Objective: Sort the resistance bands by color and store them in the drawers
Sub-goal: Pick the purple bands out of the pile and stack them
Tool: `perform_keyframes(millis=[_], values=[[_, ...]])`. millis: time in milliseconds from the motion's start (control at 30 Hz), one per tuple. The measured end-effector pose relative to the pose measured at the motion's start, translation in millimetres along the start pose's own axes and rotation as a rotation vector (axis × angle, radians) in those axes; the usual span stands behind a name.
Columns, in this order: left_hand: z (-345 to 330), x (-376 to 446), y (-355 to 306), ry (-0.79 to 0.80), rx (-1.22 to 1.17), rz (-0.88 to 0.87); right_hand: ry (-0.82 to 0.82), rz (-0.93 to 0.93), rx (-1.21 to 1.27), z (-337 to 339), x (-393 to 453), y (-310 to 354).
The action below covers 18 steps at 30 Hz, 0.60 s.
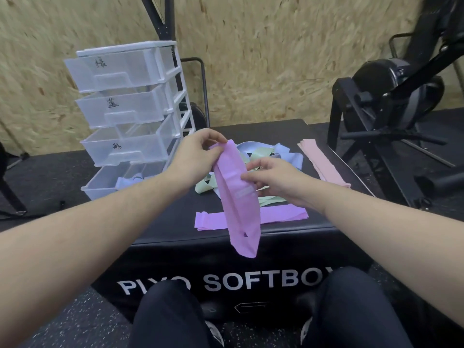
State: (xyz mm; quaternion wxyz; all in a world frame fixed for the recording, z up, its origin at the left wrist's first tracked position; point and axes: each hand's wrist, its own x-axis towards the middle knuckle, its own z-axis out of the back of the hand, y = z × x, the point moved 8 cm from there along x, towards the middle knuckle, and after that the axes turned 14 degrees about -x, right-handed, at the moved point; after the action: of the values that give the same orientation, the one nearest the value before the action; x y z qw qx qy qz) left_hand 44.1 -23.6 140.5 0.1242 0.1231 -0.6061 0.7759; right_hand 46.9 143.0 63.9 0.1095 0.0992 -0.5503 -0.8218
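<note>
Head view: my left hand (194, 151) pinches the purple band (236, 197) at its top end, my right hand (273, 180) pinches mid-length; it hangs over the surface (175, 217). It looks light and floppy, so I'd grip both ends.

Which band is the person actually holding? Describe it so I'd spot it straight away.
Start at the black plyo box with white lettering on its front. Above its near edge, the left hand and right hand hold a purple band that hangs down. Unlike the flat purple bands lying behind it, this one is lifted off the box.
</note>
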Motion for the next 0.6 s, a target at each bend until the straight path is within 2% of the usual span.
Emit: perform_keyframes(millis=[133,267,367,500,600], values=[[-13.0,-6.6,15.1,0.059,0.0,0.11,-0.033,-0.012,0.024,9.2,-10.1,-3.1],[-33.2,-20.2,32.5,0.248,0.016,0.284,-0.081,0.011,0.065,19.3,-15.2,0.1],[-46.4,-31.6,31.2,0.376,-0.005,0.307,-0.123,0.027,0.065,24.3,-17.5,2.6],[-51.6,-34.5,21.7,0.33,-0.015,0.22,-0.145,0.052,0.063,26.0,-20.5,6.6],[-53.6,-32.2,14.8,0.272,-0.059,0.18,-0.229,0.08,0.044,30.5,-20.4,5.5]])
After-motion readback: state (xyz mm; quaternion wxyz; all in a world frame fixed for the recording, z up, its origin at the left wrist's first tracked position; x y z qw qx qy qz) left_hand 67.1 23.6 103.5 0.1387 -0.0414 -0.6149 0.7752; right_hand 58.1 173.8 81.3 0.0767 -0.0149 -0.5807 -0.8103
